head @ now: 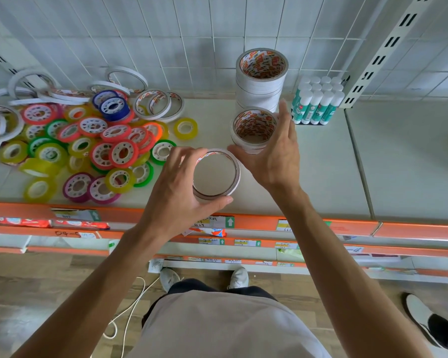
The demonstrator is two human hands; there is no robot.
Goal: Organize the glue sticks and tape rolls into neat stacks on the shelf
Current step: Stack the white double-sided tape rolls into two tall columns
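Note:
My left hand [177,188] grips a thin white tape roll [216,174] above the shelf's front part, thumb at its near rim and fingers at its far side. My right hand [274,153] is spread beside a short stack of white tape rolls [254,130], its fingers against the stack's right and front sides. Behind that stands a taller stack of white tape rolls [260,81]. White-capped glue sticks [317,100] stand upright in rows at the back right. A loose pile of small coloured tape rolls [93,143] covers the shelf's left part.
Thin white tape rings [62,94] lie jumbled at the back left against the tiled wall. The shelf [321,177] has an orange front rail with price labels. A slotted upright [378,52] rises at the right. Another person's shoe [424,319] is on the floor at lower right.

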